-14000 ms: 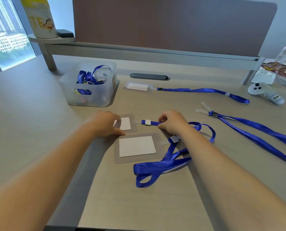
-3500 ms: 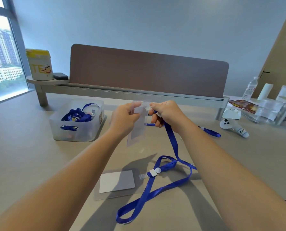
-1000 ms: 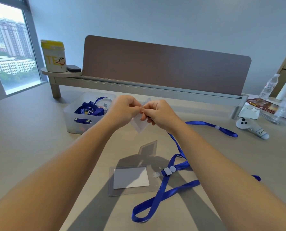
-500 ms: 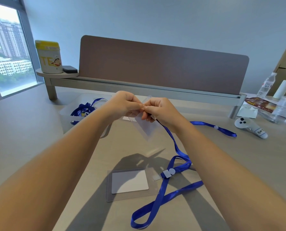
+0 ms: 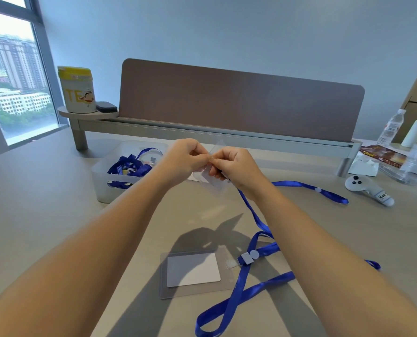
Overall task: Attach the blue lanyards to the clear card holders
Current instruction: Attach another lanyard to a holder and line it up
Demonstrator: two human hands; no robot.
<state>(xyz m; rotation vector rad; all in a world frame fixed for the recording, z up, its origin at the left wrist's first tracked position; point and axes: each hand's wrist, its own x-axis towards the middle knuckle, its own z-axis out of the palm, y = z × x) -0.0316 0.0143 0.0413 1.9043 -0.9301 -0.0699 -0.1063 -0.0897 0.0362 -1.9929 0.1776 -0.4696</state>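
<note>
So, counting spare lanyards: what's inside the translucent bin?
The translucent bin holds tangled blue lanyards and a small clear round container. The left hand covers its right side; the bottom is hidden.

two card holders (image 5: 210, 181) (image 5: 195, 272), two hands (image 5: 182, 159) (image 5: 236, 166), one bin (image 5: 105, 181)

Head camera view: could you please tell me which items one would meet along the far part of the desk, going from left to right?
Yellow-lidded canister → small black case → brown divider panel → water bottle → white roll.
</note>
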